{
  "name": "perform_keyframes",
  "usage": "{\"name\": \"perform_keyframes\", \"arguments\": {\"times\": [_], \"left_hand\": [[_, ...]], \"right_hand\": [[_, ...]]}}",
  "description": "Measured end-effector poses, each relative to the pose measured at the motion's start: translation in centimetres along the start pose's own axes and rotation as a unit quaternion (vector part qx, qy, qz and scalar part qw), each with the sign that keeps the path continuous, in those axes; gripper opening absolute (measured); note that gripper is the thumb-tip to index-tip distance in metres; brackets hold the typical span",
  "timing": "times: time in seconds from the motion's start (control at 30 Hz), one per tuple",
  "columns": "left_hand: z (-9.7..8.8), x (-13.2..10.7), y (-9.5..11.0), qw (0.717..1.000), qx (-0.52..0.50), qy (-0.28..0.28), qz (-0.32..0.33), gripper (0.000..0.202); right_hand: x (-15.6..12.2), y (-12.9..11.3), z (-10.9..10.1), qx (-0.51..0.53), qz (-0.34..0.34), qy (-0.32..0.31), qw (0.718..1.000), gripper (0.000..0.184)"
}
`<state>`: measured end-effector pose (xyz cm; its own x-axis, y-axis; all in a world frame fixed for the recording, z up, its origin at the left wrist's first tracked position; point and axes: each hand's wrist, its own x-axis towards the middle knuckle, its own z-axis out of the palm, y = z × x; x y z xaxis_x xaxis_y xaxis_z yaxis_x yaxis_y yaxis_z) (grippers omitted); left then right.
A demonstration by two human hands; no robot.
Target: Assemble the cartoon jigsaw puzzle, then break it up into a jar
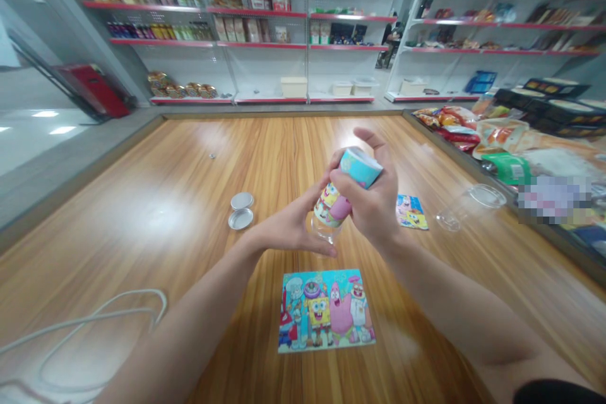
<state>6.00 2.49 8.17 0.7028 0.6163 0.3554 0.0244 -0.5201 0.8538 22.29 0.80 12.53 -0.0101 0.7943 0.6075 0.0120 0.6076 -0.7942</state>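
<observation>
In the head view, a clear plastic jar [324, 228] tilts above the table, its base toward me. My left hand [296, 224] is closed round its side, thumb along the lower end. A rolled cartoon-printed sheet [360, 166] stands partly out of the jar's upper end, turquoise at the top. My right hand [376, 199] grips this roll, thumb across its front and forefinger raised. Below lies a flat cartoon picture sheet [326, 312]. A smaller cartoon sheet [411, 211] lies beyond my right wrist, beside another clear jar [471, 205] on its side.
Two round silver lids [241, 219] lie left of my hands. A white cable [118, 312] loops at the near left. Packaged snacks [502, 139] crowd the right edge beyond the table's raised rim. Stocked shelves [258, 44] stand behind the wooden table [265, 139].
</observation>
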Motion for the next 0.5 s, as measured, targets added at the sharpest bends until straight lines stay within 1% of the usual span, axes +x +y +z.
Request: {"name": "perform_keyframes", "arguments": {"times": [0.1,0.17,0.23,0.33,0.4,0.5], "left_hand": [[0.6,-0.2,-1.9,0.999,0.003,-0.007,-0.054,0.073],[0.8,-0.1,-2.4,0.998,-0.008,-0.009,-0.06,0.062],[0.8,0.0,-2.4,0.999,-0.016,-0.016,-0.05,0.06],[0.5,0.2,-2.2,0.999,-0.001,-0.026,-0.032,0.058],[0.3,0.4,-2.1,0.999,0.007,-0.03,-0.022,0.057],[0.4,0.5,-1.9,1.0,0.003,-0.026,-0.011,0.062]], "right_hand": [[-0.5,1.0,0.2,0.041,-0.015,-0.039,0.998,0.046],[-0.6,1.6,0.0,0.036,-0.04,-0.07,0.996,0.037],[-0.5,1.9,-0.4,0.017,-0.067,-0.101,0.993,0.032],[-0.4,2.0,-1.2,0.014,-0.094,-0.154,0.984,0.031],[-0.4,2.0,-1.5,0.028,-0.11,-0.167,0.979,0.03],[-0.8,2.1,-1.4,0.016,-0.143,-0.168,0.975,0.028]]}}
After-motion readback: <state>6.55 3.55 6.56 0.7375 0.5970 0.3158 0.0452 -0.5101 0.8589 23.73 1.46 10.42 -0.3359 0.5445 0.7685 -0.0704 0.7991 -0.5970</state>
